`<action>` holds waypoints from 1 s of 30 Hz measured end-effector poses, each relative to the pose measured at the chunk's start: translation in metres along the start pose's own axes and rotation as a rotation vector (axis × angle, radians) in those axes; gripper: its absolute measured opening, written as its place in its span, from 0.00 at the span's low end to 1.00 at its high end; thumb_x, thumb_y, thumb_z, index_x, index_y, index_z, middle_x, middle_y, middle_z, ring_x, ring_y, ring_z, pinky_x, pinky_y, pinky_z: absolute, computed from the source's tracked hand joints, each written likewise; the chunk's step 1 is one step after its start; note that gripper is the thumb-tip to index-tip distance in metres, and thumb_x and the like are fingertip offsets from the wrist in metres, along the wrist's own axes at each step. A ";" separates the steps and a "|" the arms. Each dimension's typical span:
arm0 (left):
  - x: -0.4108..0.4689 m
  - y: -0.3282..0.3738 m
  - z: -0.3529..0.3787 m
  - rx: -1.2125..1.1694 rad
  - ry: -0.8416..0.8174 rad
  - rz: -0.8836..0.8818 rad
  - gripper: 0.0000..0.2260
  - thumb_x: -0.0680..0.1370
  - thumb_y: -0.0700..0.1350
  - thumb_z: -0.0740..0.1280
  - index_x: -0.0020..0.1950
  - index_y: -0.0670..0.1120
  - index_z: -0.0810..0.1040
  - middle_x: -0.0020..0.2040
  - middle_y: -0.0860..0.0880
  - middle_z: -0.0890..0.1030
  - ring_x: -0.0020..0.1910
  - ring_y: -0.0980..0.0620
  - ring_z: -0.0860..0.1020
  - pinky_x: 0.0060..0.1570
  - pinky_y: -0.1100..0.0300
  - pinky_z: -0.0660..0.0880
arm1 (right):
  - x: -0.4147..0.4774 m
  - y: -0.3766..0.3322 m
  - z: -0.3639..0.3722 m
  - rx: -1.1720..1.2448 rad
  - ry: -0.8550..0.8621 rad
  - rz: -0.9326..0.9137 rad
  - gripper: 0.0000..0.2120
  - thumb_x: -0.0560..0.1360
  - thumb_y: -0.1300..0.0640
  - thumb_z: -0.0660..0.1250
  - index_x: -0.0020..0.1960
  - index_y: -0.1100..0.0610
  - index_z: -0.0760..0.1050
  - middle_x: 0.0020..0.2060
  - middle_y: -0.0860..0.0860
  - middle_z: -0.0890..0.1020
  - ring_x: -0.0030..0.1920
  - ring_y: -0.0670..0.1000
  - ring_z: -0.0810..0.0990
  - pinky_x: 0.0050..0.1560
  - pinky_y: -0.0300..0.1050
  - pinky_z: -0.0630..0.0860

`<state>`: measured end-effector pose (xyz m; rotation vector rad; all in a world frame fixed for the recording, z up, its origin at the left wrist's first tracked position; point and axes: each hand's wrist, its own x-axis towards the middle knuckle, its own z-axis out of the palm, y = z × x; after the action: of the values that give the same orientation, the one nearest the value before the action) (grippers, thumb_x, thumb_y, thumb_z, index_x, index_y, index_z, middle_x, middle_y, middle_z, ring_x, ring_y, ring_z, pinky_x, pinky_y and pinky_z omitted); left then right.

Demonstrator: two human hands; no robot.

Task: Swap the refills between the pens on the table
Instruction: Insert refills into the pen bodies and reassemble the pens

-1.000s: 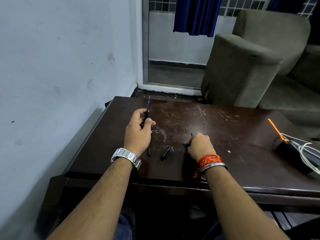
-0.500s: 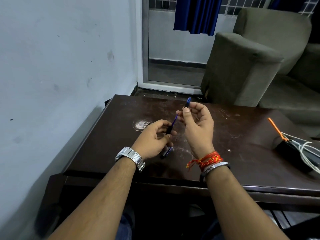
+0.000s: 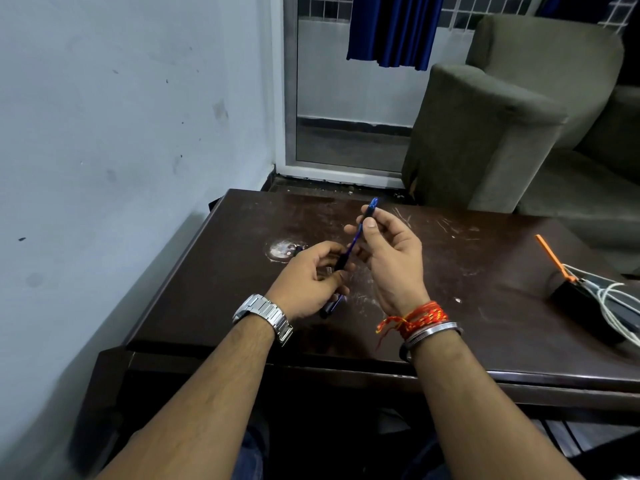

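The dark worktop (image 3: 485,271) meets the wall (image 3: 121,133) along its left edge, and an armchair (image 3: 485,133) stands just behind its far edge. Bare surface separates a black box (image 3: 581,306) at the right edge from the hands above the middle. The left hand (image 3: 304,282) curls round a dark pen barrel (image 3: 341,263), while the right hand (image 3: 391,251) pinches the blue refill (image 3: 356,237) entering it, possibly only partway. Another pen piece (image 3: 329,308) lies on the worktop under the left hand.
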<state>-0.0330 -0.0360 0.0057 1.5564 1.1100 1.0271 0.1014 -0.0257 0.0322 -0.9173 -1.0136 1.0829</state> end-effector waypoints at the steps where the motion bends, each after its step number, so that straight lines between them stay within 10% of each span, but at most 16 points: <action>1: 0.000 0.000 0.000 -0.001 0.002 0.001 0.14 0.79 0.34 0.64 0.54 0.53 0.76 0.50 0.48 0.84 0.42 0.42 0.85 0.44 0.50 0.81 | -0.001 0.000 0.000 -0.007 -0.011 0.007 0.08 0.81 0.63 0.63 0.56 0.55 0.79 0.47 0.51 0.83 0.50 0.51 0.84 0.46 0.48 0.83; 14: 0.001 -0.001 -0.001 -0.041 0.111 0.054 0.16 0.77 0.31 0.64 0.58 0.48 0.76 0.50 0.49 0.84 0.44 0.53 0.84 0.44 0.61 0.81 | -0.007 0.004 0.005 -0.139 -0.075 0.084 0.04 0.78 0.64 0.68 0.53 0.61 0.77 0.36 0.51 0.78 0.27 0.39 0.77 0.30 0.34 0.77; 30: 0.001 0.000 0.001 -0.043 0.153 0.083 0.16 0.75 0.33 0.70 0.55 0.53 0.79 0.46 0.52 0.86 0.44 0.54 0.85 0.43 0.57 0.82 | -0.007 -0.002 0.003 -0.126 -0.008 0.016 0.05 0.76 0.63 0.71 0.50 0.55 0.83 0.36 0.49 0.83 0.34 0.46 0.80 0.33 0.39 0.81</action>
<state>-0.0313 -0.0352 0.0052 1.5201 1.1272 1.2354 0.0982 -0.0329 0.0335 -1.0247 -1.0919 1.0460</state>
